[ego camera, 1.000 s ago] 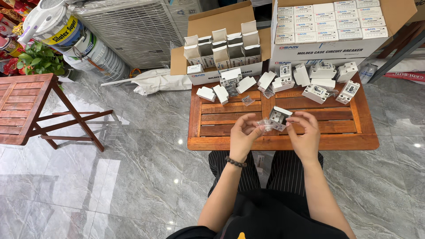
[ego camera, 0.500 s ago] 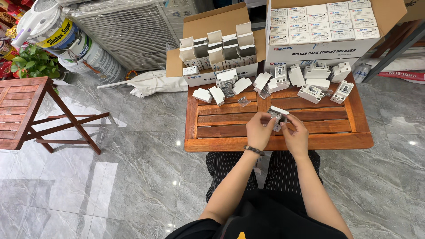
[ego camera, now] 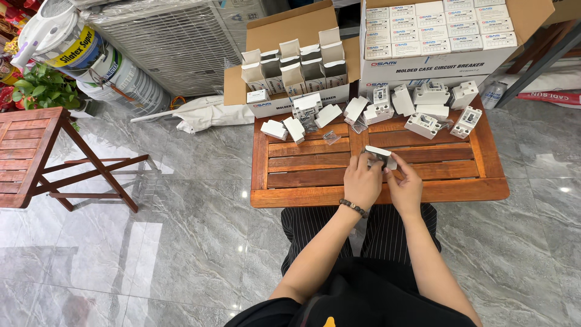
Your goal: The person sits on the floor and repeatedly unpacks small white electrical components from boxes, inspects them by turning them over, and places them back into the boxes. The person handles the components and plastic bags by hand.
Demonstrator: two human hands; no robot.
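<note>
Both my hands work over the low wooden slatted table point(ego camera: 302, 181), near the middle of its top.

1. Left hand point(ego camera: 362, 181): the fingers curl around the left end of a small white breaker unit point(ego camera: 379, 154), thumb side pressed against its body. A dark beaded bracelet point(ego camera: 353, 208) sits on this wrist.
2. Right hand point(ego camera: 404, 186): the fingertips pinch the right end of the same unit from the near side. The fingers are drawn together, not spread.
3. The unit is held between both hands, just above the table slats; I cannot tell whether its underside touches the wood.

Surroundings:
- Along the far edge of the table lie loose white units point(ego camera: 423, 124) of the same kind, some upright, some on their sides, well apart from my hands.
- A small clear plastic piece point(ego camera: 331, 137) lies on the slats between that row and my hands.
- Behind the table on the left, an open cardboard carton point(ego camera: 290, 36) holds small boxes with their flaps standing up.
- Behind on the right, a larger carton point(ego camera: 436, 60) is packed with closed white boxes in rows.
- To the left, on the grey marble floor point(ego camera: 181, 212), stands a second wooden table point(ego camera: 24, 151), folding type.
- My legs, in striped dark trousers point(ego camera: 315, 227), sit at the near edge of the table.
</note>
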